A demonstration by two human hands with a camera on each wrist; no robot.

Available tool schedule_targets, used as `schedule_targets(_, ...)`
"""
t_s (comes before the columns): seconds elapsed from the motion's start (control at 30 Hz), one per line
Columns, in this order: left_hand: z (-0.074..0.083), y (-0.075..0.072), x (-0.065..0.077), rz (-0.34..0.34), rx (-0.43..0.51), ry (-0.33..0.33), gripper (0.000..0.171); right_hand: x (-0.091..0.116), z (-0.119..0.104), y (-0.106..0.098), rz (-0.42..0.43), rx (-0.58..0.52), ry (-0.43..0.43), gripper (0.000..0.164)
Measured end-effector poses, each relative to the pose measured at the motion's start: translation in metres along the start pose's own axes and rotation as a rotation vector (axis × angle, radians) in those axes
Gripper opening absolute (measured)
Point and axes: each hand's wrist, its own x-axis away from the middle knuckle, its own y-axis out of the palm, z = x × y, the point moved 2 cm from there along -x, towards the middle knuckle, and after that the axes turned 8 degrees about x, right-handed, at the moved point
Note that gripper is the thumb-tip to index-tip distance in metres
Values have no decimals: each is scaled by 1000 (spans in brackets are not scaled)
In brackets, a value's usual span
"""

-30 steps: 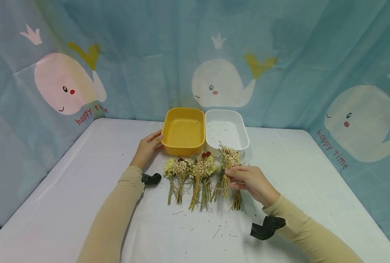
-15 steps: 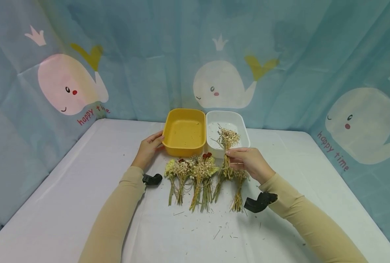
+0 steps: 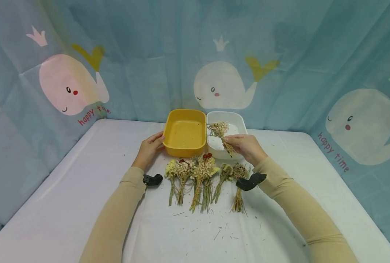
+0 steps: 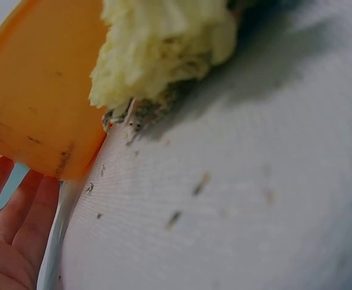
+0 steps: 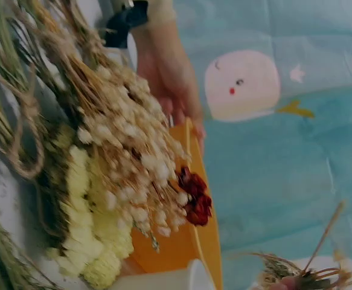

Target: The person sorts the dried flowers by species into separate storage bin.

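My right hand [image 3: 245, 146] pinches the stems of a small bunch of dried flowers [image 3: 219, 128] over the white bin [image 3: 244, 126]. Its cream heads tilt up and to the left; the right wrist view catches only part of this bunch at its lower edge. Against the left side of the yellow bin [image 3: 185, 151], my left hand [image 3: 149, 148] rests its fingers; the left wrist view has these fingers [image 4: 34, 214] nearly straight against the outer wall. In front of the bins lie several tied dried flower bunches [image 3: 203, 170], some pale yellow, some cream, with dark red blooms among them.
At the right end of the row lies a brownish dried bunch [image 3: 238, 199], partly behind the black wrist camera [image 3: 251, 181]. Bits of stem [image 3: 217, 234] are scattered on the white tabletop [image 3: 168, 241]. A blue whale-print curtain [image 3: 149, 80] hangs behind.
My right hand has lifted a cream bunch from the row and carried it up and away over the white bin, tilting its heads left. The left hand stays at the yellow bin.
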Motion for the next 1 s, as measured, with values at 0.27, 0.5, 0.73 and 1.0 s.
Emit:
schedule_targets(0.27, 0, 1, 0, 0, 8, -2, 55, -20, 3, -2, 63, -65, 12, 42)
schedule_targets(0.5, 3, 2, 3, 0, -26, 8, 55, -36, 0, -5, 108, -57, 1, 42)
schedule_targets(0.73, 3, 2, 2, -10, 1, 5, 54, -48, -3, -5, 107, -93, -10, 44)
schedule_targets(1.0, 1, 0, 2, -9, -7, 10, 54, -67, 2, -3, 111, -150, -7, 43)
